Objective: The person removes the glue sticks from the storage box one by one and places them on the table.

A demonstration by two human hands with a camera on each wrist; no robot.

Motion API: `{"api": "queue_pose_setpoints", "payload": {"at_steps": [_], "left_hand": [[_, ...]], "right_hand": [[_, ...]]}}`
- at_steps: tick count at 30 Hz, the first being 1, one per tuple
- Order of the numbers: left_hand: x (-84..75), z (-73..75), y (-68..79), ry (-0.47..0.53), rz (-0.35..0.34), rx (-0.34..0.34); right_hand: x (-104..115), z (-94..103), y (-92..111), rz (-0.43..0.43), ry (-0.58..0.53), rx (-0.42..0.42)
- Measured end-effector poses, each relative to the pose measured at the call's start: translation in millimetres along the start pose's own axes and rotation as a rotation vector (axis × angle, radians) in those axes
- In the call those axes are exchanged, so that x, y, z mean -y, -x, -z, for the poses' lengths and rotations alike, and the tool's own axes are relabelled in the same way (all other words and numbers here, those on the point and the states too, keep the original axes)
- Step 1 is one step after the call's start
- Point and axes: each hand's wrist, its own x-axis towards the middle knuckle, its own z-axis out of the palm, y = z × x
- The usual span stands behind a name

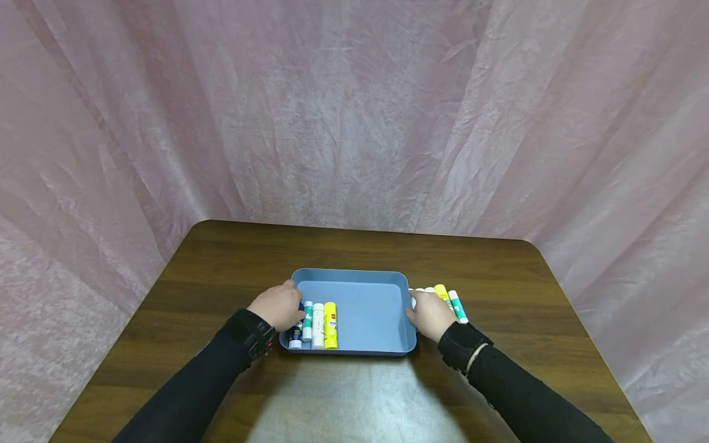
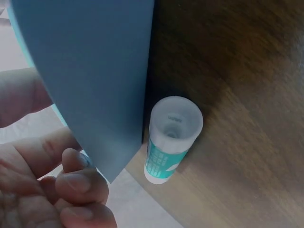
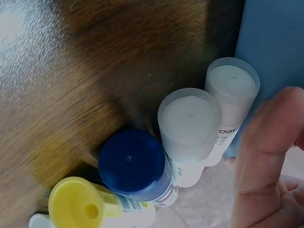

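On the worktop [image 1: 354, 247], the tray [image 1: 371, 311] lies between the fingers [image 2: 84, 185] of the left hand [image 1: 277, 306], pinching its rim, and those of the right hand [image 1: 433, 314], grip unclear, its long axis running hand to hand, neither nearer.

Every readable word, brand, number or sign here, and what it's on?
"deli", probably: white stick against the tray, right wrist view; smaller print below unreadable.
Teal-labelled stick, left wrist view: label and end mark too blurred.
Blue-capped stick, yellow-capped stick: print unreadable.
Four sticks in tray, head view: too small.
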Motion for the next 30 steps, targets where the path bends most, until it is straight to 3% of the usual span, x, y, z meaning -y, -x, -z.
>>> {"api": "queue_pose_setpoints", "payload": {"at_steps": [18, 30], "left_hand": [[-3.6, 0.3, 1.4, 0.086, -0.005, -0.034], [-5.1, 0.2, 5.9, 0.143, 0.001, -0.006]], "right_hand": [[1.6, 1.2, 1.3, -0.007, 0.006, -0.001], [1.8, 0.2, 1.7, -0.003, 0.0, -0.004]]}}
